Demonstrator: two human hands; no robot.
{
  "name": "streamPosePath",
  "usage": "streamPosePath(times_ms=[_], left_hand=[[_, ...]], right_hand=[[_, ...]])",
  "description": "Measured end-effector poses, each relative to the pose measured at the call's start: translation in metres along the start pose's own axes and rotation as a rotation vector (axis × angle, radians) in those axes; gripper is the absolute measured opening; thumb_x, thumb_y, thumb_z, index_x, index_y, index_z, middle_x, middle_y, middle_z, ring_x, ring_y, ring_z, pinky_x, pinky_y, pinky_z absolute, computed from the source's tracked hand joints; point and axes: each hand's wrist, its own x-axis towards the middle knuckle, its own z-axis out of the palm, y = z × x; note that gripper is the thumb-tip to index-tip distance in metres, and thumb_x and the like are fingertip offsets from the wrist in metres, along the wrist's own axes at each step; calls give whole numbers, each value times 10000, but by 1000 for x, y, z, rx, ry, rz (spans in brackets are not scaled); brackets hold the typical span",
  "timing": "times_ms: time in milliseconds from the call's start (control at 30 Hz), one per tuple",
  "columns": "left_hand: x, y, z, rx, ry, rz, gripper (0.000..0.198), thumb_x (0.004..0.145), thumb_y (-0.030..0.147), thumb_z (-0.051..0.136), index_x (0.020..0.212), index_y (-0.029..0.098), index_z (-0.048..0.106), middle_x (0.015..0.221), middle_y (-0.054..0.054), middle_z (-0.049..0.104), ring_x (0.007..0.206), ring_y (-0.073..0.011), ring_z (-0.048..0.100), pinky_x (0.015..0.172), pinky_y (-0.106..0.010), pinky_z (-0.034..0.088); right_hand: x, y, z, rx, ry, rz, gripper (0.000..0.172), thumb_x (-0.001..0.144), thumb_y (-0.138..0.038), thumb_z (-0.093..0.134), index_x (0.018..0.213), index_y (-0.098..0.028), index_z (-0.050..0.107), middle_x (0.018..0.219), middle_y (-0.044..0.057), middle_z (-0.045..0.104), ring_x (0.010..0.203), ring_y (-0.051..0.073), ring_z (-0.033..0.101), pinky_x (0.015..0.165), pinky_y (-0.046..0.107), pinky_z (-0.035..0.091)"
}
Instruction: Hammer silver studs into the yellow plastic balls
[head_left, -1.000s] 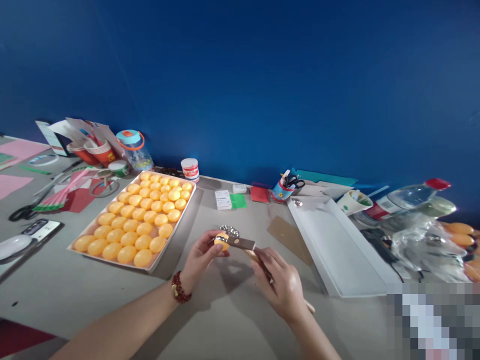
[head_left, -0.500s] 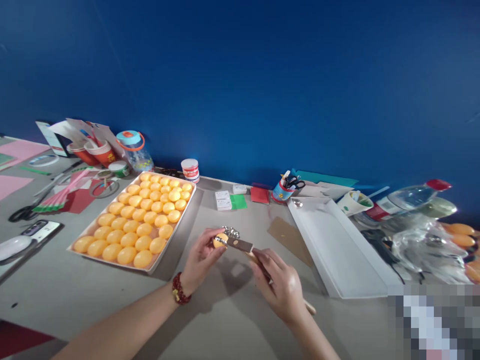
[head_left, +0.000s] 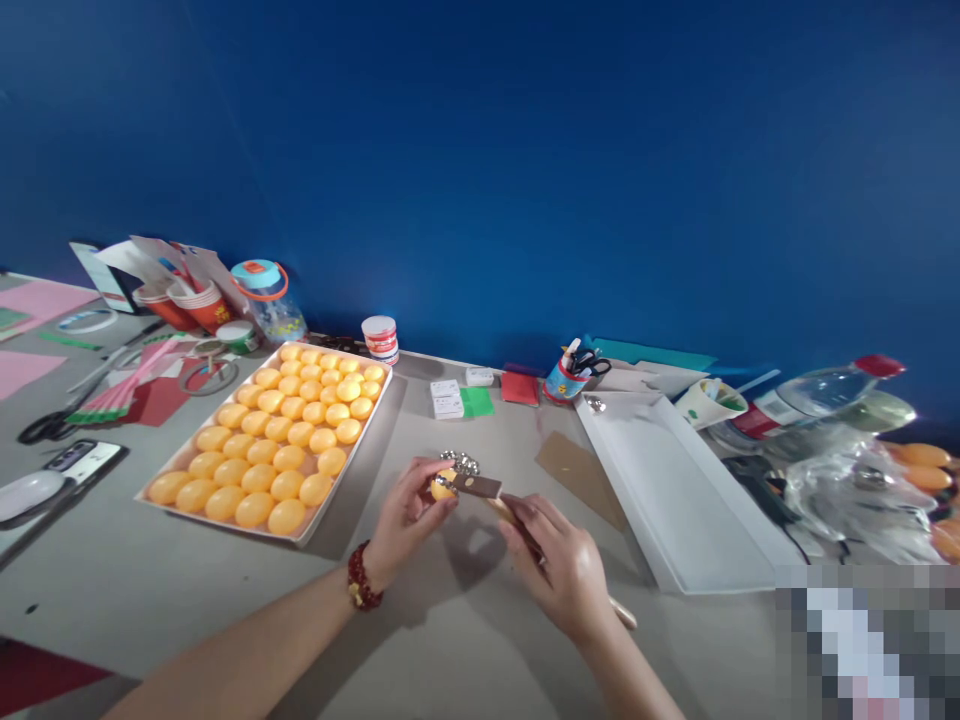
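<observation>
My left hand (head_left: 405, 520), with a dark red bead bracelet on its wrist, pinches an orange ball (head_left: 443, 487) that looks like a table tennis ball. Small silvery shiny bits sit on the ball's surface. In my right hand (head_left: 559, 565) is a long tool (head_left: 480, 487) with a flat brown end and a pale wooden rod showing below the fist. I cannot make out its exact kind. The brown end meets the ball or lies just beside it. Right behind the ball lies a small heap of silvery pieces (head_left: 466, 463) on the grey table.
A shallow box of orange balls (head_left: 300, 540) stands left. On the right is a white tray (head_left: 690, 500) beside a brown card (head_left: 577, 475). Small white boxes (head_left: 447, 400), a pen cup (head_left: 564, 383) and a white tub (head_left: 380, 340) line the blue wall. A plastic bottle (head_left: 817, 392) leans far right.
The ball and my left fingers have shifted very slightly to the right. The tool's brown end has moved slightly left against the ball. Both grips look the same.
</observation>
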Motion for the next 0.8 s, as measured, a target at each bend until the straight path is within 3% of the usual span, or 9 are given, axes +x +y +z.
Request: streamPosePath(times_ms=[400,800], left_hand=[[-1,-2,-2,145,-27,54,323,859,233,611,1181,240,601,1099,-92,516,1020,-231,558,863,-360,500],[-3,8,-1,388,-38,167,361,849,138,583,1197,238,569,1153,-91,575,1103,-243,545,966,-390,419]], right_hand=[[-2,1,4,2,-36,-2,240,961,-257,438,1118,-182,604,931,85,686,776,167,686,621,228,527],[-3,-1,3,26,-44,4,232,952,-226,452,1127,-177,597,949,76,682,768,167,687,611,237,521]])
